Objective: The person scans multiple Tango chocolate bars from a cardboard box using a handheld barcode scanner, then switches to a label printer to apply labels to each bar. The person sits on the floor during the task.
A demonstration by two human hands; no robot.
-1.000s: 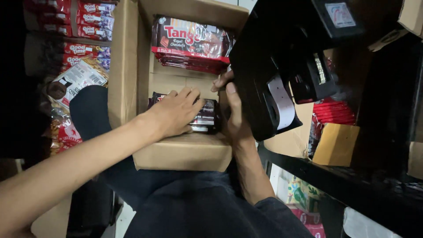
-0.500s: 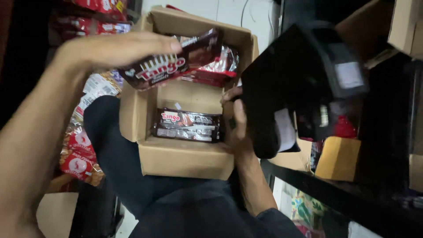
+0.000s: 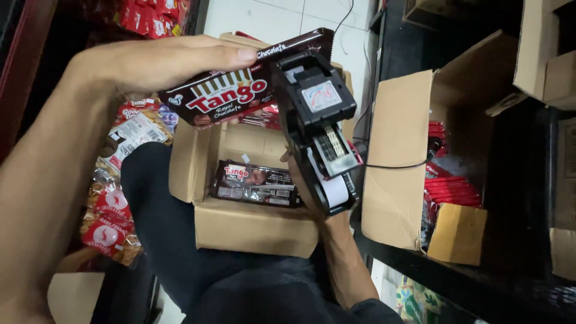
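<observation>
A: Holding now the dark brown flat wafer packet (image 3: 240,81) up in the left hand (image 3: 162,60), fingers closed along its top edge. One sec. ago this hand lay flat inside the open brown cardboard box (image 3: 252,225); half a sec. ago the packet was already lifted above it.

B: And the right hand (image 3: 309,186)?

A: It grips the black plastic price-label gun (image 3: 318,129) by the handle, mostly hidden behind the tool. Before, the gun was off to the right side, apart from the packet. Now its front end touches, or almost touches, the packet's right end; I cannot tell which.

B: So what does this change mean?

A: My judgement: packet and gun have come together, so the labelling step looks to be in hand for this one piece. No sticker is visible on the wrapper yet.

B: What is left in the box?

A: One more dark wafer packet (image 3: 257,183) lies flat at the bottom, approx. in the middle, and red packets (image 3: 264,117) sit at the far end, partly behind the lifted one. Box rests on the person's lap, dark trousers.

B: Around it?

A: Snack bags in red wrappers (image 3: 111,222) at left on the floor, and a second open carton (image 3: 399,162) with red packs on the black shelf at right.
</observation>
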